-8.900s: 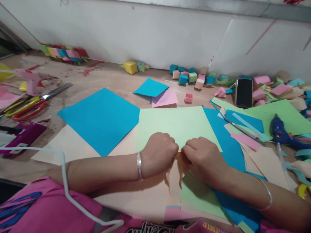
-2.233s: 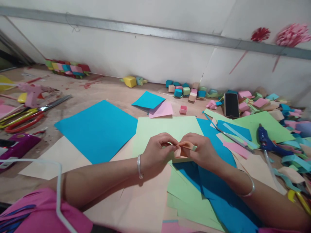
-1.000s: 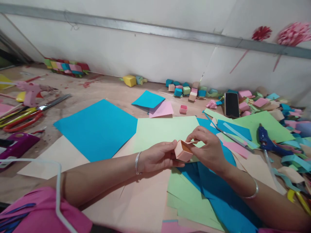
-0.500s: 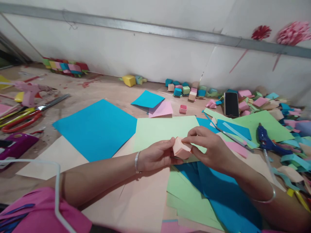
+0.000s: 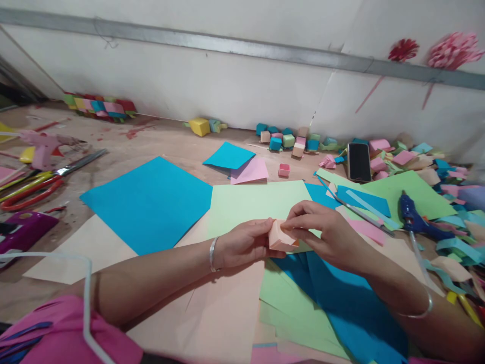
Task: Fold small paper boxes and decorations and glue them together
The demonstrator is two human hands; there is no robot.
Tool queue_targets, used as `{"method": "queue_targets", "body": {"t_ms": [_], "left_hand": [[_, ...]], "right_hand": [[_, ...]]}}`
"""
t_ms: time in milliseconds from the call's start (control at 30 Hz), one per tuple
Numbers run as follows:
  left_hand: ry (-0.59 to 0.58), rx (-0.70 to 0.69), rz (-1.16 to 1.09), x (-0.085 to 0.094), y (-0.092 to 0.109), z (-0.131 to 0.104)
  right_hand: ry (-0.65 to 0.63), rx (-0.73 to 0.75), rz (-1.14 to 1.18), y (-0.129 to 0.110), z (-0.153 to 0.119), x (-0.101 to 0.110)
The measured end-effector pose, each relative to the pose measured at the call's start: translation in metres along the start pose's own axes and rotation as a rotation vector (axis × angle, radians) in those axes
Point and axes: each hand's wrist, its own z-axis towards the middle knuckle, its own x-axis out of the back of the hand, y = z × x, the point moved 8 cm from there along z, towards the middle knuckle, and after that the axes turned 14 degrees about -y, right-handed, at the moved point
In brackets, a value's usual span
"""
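A small peach paper box [image 5: 279,238] is held between my two hands above the stacked sheets. My left hand [image 5: 245,243] grips its left side, thumb on top and fingers beneath. The fingertips of my right hand [image 5: 318,227] pinch at the box's upper right part, where a flap shows. Under the hands lie a pale green sheet [image 5: 246,205], a large peach sheet [image 5: 212,313] and dark blue sheets [image 5: 352,308]. A tiny pink open paper box [image 5: 284,170] stands just beyond them.
Scissors [image 5: 56,177], a pink glue gun [image 5: 41,146] and a purple tool [image 5: 26,232] lie at left. At right are a blue glue gun [image 5: 413,215], a phone [image 5: 358,162] and heaped paper scraps [image 5: 462,247]. Small paper cubes [image 5: 288,140] line the wall. A white cord [image 5: 88,293] crosses my left arm.
The peach box has turned slightly in my hands, so more of its front side shows. My right fingers have shifted a little left over its top.
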Motion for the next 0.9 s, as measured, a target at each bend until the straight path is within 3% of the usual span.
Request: {"method": "queue_targets", "body": {"t_ms": [167, 367, 567, 767, 900], "left_hand": [[-0.030, 0.006, 0.116, -0.006, 0.002, -0.001], [-0.020, -0.041, 0.185, -0.021, 0.005, -0.005], [0.087, -0.092, 0.314, -0.023, 0.009, -0.009], [0.216, -0.229, 0.569, -0.017, 0.028, -0.012], [0.239, -0.268, 0.730, -0.017, 0.034, -0.013]], "right_hand": [[0.086, -0.134, 0.041, 0.014, 0.001, 0.002], [0.018, -0.126, -0.110, 0.008, 0.004, -0.011], [0.085, -0.061, -0.364, -0.006, 0.005, -0.023], [0.068, -0.211, -0.337, 0.004, 0.000, -0.023], [0.096, -0.217, -0.321, 0.009, 0.001, -0.028]]}}
